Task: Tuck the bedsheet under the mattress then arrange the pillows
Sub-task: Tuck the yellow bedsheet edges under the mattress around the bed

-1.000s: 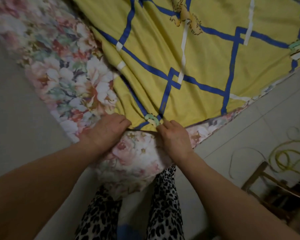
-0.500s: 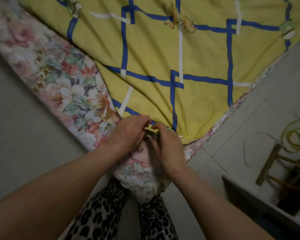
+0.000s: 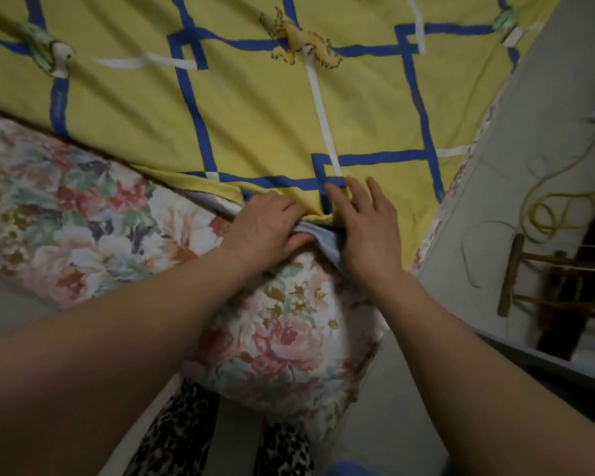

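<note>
A yellow bedsheet with blue and white lines lies over a floral mattress. Both hands are at the mattress's near corner, which points toward me. My left hand curls over the sheet's edge, thumb on the folded grey underside of the sheet. Just to its right, my right hand lies flat on the sheet with fingers spread, its palm over the same fold. The floral side of the mattress is bare to the left of my hands and below them.
On the tiled floor at the right stand a wooden stool and a loose yellow cord. My legs in leopard-print trousers are against the mattress corner. A dark-edged object sits at the lower right.
The sheet's corner has been turned under, showing its grey underside. My right hand has gone from pinching the corner to lying flat with fingers spread. The view has shifted closer.
</note>
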